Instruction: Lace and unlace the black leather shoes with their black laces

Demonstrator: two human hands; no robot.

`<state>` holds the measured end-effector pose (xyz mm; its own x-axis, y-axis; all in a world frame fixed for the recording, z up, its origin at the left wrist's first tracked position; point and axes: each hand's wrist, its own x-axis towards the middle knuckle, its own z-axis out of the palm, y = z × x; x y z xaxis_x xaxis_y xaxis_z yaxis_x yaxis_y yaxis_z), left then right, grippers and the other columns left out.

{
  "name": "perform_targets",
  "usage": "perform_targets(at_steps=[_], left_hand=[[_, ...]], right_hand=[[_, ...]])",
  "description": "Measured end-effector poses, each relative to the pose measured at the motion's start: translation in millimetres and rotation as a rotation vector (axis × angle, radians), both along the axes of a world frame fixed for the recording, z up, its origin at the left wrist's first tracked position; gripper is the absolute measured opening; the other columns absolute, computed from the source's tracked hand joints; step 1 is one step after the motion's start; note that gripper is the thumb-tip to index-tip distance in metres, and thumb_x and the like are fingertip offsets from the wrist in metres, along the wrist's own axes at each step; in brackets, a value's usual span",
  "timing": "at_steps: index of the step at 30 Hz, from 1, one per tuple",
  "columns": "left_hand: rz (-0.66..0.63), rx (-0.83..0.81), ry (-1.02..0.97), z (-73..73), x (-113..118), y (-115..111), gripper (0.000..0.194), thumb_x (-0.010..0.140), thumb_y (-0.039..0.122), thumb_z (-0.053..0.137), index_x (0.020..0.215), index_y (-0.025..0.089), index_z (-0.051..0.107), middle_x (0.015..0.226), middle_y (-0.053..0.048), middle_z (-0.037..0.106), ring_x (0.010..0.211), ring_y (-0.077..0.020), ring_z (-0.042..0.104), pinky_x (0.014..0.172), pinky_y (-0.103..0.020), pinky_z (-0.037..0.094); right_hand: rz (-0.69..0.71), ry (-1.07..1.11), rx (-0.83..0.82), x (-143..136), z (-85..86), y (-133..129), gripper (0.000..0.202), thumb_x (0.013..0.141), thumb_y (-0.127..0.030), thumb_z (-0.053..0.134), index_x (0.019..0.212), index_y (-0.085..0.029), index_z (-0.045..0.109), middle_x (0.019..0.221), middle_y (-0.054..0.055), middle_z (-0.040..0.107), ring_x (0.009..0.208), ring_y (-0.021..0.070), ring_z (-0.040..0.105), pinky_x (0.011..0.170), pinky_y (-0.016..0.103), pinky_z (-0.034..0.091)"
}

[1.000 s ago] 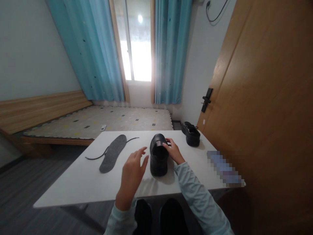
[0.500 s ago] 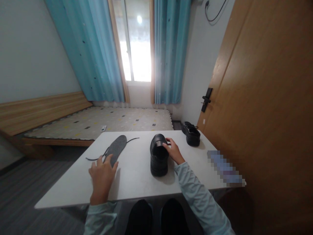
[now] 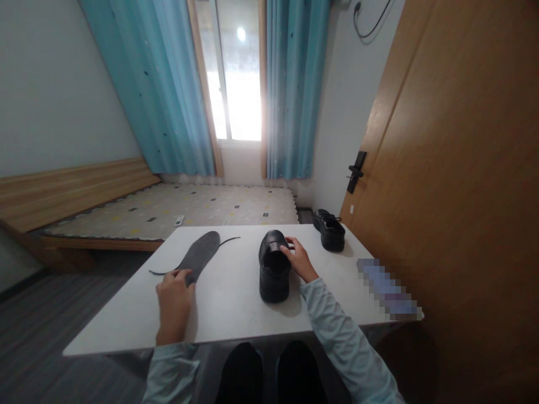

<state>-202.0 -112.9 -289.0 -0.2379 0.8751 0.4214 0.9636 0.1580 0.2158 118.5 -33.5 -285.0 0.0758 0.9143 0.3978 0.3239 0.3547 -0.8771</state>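
Note:
A dark grey insole (image 3: 203,249) lies on the left part of the white table, its far end pointing away from me. My left hand (image 3: 174,303) is at the insole's near end, fingers drawn in around it; the fingertips are partly hidden. A black shoelace (image 3: 229,240) runs beneath the insole, with both ends sticking out. In the middle stands a black shoe (image 3: 273,283), heel toward me and without a lace in sight. My right hand (image 3: 301,261) grips this shoe at its right side by the opening, near the tongue.
Another black shoe (image 3: 330,231), laced, stands at the table's (image 3: 236,306) back right corner. A blurred bluish item (image 3: 389,289) lies along the right edge. Behind the table is a bed (image 3: 223,205) with a small white device (image 3: 179,220); a wooden door (image 3: 446,185) stands right.
My left hand's spread fingers have drawn together, and the hand has shifted slightly down to the insole's near end. My right hand and the shoe stay in place.

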Motion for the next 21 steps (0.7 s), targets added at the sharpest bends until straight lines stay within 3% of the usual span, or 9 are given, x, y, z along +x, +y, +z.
perform_targets(at_steps=[4,8,14,21], left_hand=[[-0.062,0.022,-0.070,5.8,-0.7,1.8,0.032,0.078,0.027,0.050,0.102,0.012,0.063,0.106,-0.014,0.061,0.103,-0.0279,0.054,0.093,-0.038,0.040],[-0.169,0.030,-0.138,13.7,2.6,1.0,0.033,0.075,0.028,0.055,0.106,0.016,0.062,0.114,-0.011,0.061,0.100,-0.0262,0.057,0.087,-0.035,0.045],[-0.226,0.223,0.012,32.1,25.0,-3.8,0.028,0.086,0.024,0.045,0.105,0.017,0.064,0.101,-0.009,0.066,0.095,-0.0261,0.055,0.085,-0.036,0.043],[-0.239,0.282,0.092,54.6,48.5,4.1,0.028,0.090,0.028,0.042,0.096,0.019,0.068,0.088,-0.007,0.067,0.087,-0.0246,0.054,0.075,-0.032,0.041]], right_hand=[[0.002,0.000,-0.004,0.8,1.1,0.1,0.039,0.075,-0.039,0.058,0.108,-0.018,0.058,0.113,0.010,0.061,0.096,0.0208,0.060,0.087,0.038,0.049],[0.005,-0.002,-0.007,0.6,1.4,0.3,0.040,0.076,-0.040,0.058,0.109,-0.018,0.058,0.114,0.011,0.061,0.097,0.0214,0.060,0.087,0.038,0.048],[0.014,-0.014,-0.014,0.2,3.0,-1.8,0.039,0.077,-0.040,0.057,0.109,-0.018,0.057,0.113,0.011,0.061,0.097,0.0214,0.059,0.087,0.038,0.048],[0.010,-0.022,-0.011,-0.5,4.4,-5.5,0.041,0.078,-0.040,0.056,0.111,-0.017,0.057,0.115,0.011,0.060,0.099,0.0217,0.058,0.088,0.037,0.047]])
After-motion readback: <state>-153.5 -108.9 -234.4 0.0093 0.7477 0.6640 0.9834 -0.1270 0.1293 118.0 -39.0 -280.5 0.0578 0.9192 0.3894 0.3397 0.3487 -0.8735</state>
